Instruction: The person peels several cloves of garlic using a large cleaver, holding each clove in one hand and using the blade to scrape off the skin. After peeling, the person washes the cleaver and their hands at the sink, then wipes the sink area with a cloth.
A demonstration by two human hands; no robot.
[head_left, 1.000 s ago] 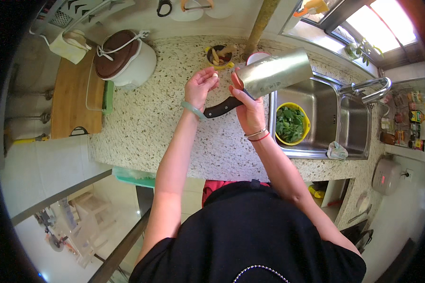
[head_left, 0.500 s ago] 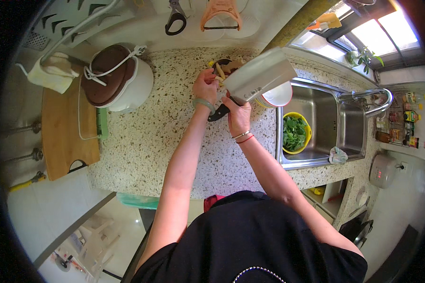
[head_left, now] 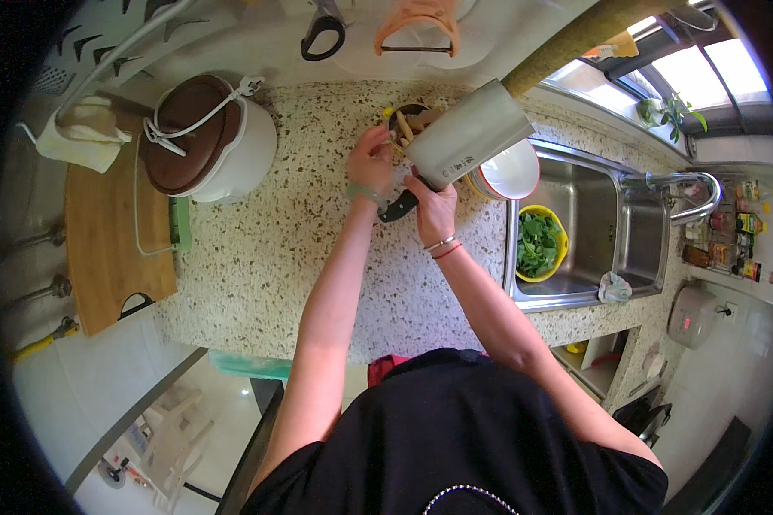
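Observation:
My right hand (head_left: 435,206) is closed round the black handle of a cleaver (head_left: 471,136). Its broad steel blade slants up and to the right over the speckled counter. My left hand (head_left: 371,163), with a pale bangle at its wrist, is left of the cleaver handle, fingers bent in and slightly blurred. Whatever those fingers hold cannot be made out. Just beyond them is a small dark bowl (head_left: 397,114) with pale, stick-like pieces (head_left: 406,127) in it, partly hidden by the blade. White bowls with a red rim (head_left: 537,176) stand right of the blade, partly covered by it.
A yellow basket of green leaves (head_left: 563,249) sits in the steel sink (head_left: 588,206) to the right. On the left are a white cooker with a brown lid (head_left: 193,129) and a wooden board (head_left: 116,249). Scissors (head_left: 323,34) and an orange peeler (head_left: 418,26) hang at the back.
My left hand has drawn slightly back from the small bowl, and its fingers have shifted. The cleaver stays in my right hand, its blade turned a little. The whole view has shifted slightly.

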